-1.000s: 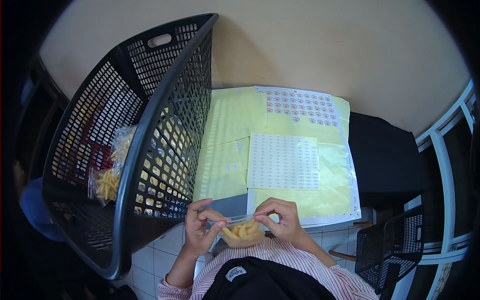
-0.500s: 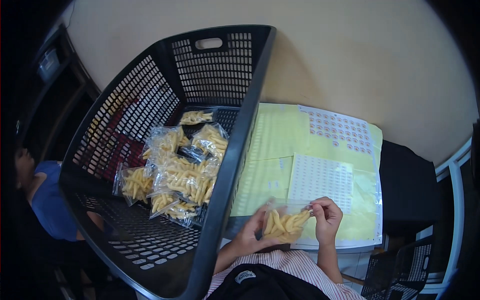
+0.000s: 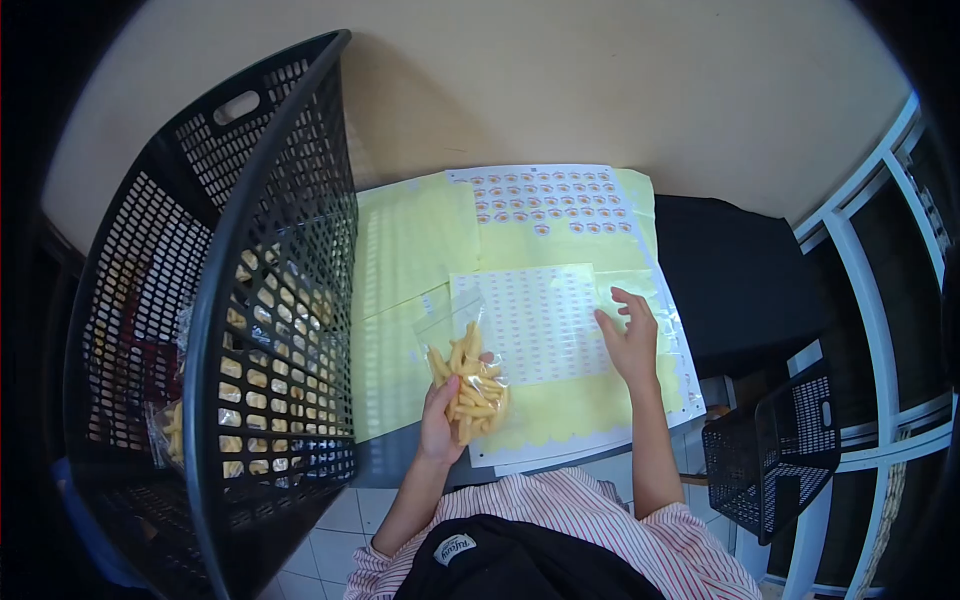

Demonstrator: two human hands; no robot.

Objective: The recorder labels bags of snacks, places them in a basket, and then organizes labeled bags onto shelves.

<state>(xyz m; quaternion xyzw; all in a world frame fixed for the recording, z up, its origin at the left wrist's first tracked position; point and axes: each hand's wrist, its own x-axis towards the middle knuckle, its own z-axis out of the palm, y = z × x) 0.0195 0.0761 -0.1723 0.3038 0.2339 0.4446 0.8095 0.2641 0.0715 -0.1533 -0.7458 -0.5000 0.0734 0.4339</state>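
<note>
A clear bag of pale yellow stick snacks (image 3: pixel 478 402) is held upright in my left hand (image 3: pixel 440 410), low over the front of the paper-covered surface. My right hand (image 3: pixel 626 330) has its fingers apart and slightly curled, with nothing in it, above the right edge of a sheet of small white labels (image 3: pixel 535 305). Behind that lies a sheet of round orange-and-white stickers (image 3: pixel 545 190), several of its places bare, on yellow backing paper (image 3: pixel 395 240).
A large black perforated basket (image 3: pixel 230 140) with bagged snacks (image 3: pixel 170 435) stands at left. A smaller black crate (image 3: pixel 760 450) is low at right, below a black-covered surface (image 3: pixel 730 280), near a white metal frame (image 3: pixel 860 250). The wall (image 3: pixel 550 90) is behind; blue clothing shows at far left.
The bag, earlier pinched at its top by both hands, is now in my left hand alone, raised upright. My right hand has let go and moved up over the label sheet. The view has also shifted.
</note>
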